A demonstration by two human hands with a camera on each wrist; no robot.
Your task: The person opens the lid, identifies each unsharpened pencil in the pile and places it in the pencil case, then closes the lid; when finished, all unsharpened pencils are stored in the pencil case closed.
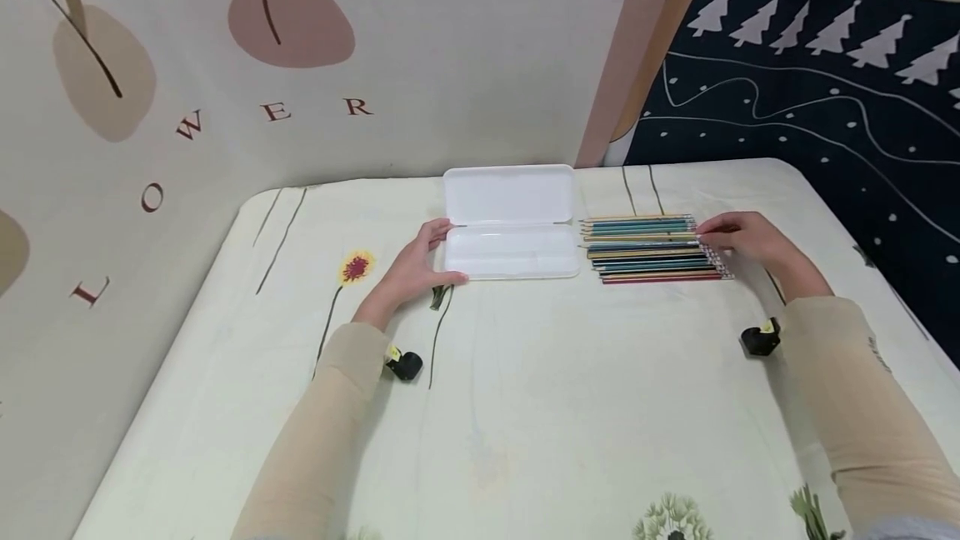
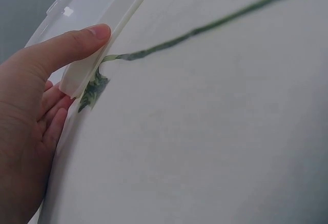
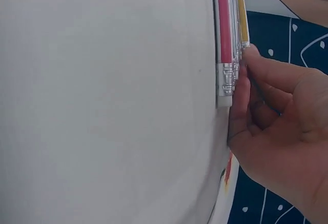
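A white plastic pencil case (image 1: 512, 255) lies with its lid raised at the back of the table. My left hand (image 1: 411, 273) grips its left end, thumb on the front edge and the other fingers around the side and back corner. To the right of the case, several pencils (image 1: 648, 259) lie side by side in a row, eraser ends toward the right. My right hand (image 1: 752, 242) is at those ends and pinches one pencil near the back of the row. In the right wrist view, thumb and fingertips meet at the end of a yellow pencil (image 3: 243, 16).
A pale floral cloth (image 1: 562, 407) covers the table. Behind it hangs a light printed curtain (image 1: 450, 48), and a dark cloth with white trees (image 1: 810, 115) is beyond the right edge. A small black wrist device (image 1: 406, 366) sits by the left cuff, another by the right.
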